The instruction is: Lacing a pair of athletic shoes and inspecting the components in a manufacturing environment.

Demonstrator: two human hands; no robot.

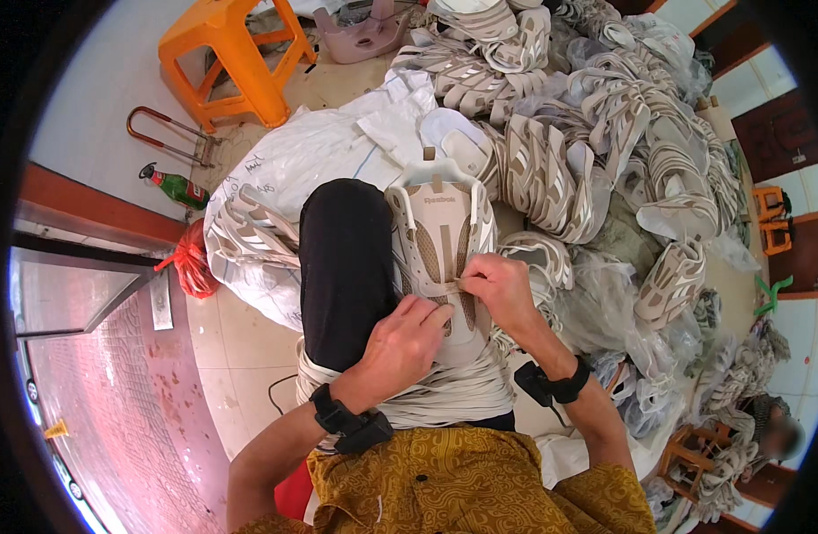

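Note:
A beige and white shoe upper (pixel 437 214) with brown mesh panels lies on my lap, its tongue flat down the middle. A pale shoelace (pixel 437 289) crosses its lower part. My right hand (pixel 505 292) pinches the lace at the upper's right side, thumb and forefinger together. On the left, my left hand (pixel 405 336) has curled fingers closed at the upper's lower left edge; its fingertips are partly hidden. Under the upper, a thick bundle of pale laces (pixel 453 396) lies across my thighs.
Stacked shoe uppers (pixel 551 169) and clear plastic bags (pixel 596 294) fill the right. A white woven sack (pixel 284 165) lies ahead on the left, near an orange stool (pixel 235 62), a green bottle (pixel 175 187) and a red plastic bag (pixel 193 260). Another person (pixel 773 427) is at far right.

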